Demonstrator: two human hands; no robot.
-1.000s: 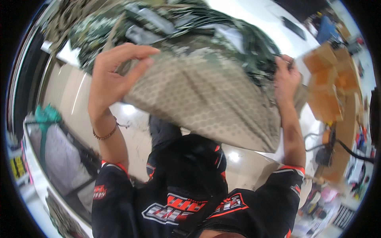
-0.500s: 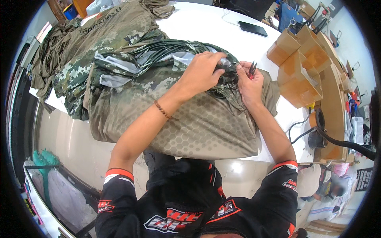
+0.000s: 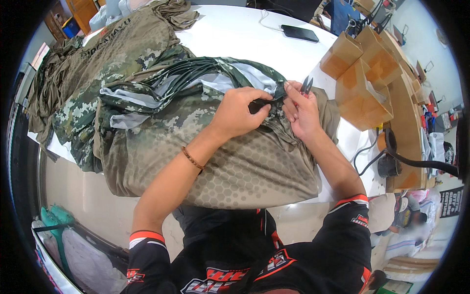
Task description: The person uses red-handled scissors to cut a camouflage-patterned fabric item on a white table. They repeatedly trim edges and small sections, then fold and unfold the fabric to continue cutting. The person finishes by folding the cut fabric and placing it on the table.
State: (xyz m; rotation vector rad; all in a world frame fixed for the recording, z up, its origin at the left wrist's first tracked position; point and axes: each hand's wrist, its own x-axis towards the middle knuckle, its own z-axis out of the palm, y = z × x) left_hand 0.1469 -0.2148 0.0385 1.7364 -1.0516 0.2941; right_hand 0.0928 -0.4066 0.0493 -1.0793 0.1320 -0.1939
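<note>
A brown and green camouflage garment (image 3: 210, 171) with hexagon print lies heaped over the near table edge. Along its top runs a bunched band of dark green strips and pale grey lining. My left hand (image 3: 240, 111) is closed, thumb and fingers pinching a dark fold of it. Just to the right, my right hand (image 3: 304, 110) pinches the fabric edge between thumb and forefinger. Small thread snips (image 3: 306, 85) are tucked in that same hand, dark blades pointing up and a bit of red handle showing. The fingers hide the rest of them.
More camouflage shirts (image 3: 103, 68) are piled at the left. A black phone (image 3: 299, 33) with a cable lies at the back of the white table (image 3: 230, 29). Open cardboard boxes (image 3: 362, 95), tape rolls (image 3: 389, 165) and a black cable stand at the right.
My left hand has drawn down and slightly left, from the shiny fabric end to a dark fold. My right fingers have curled more at the edge. The whole view has shifted a little.
</note>
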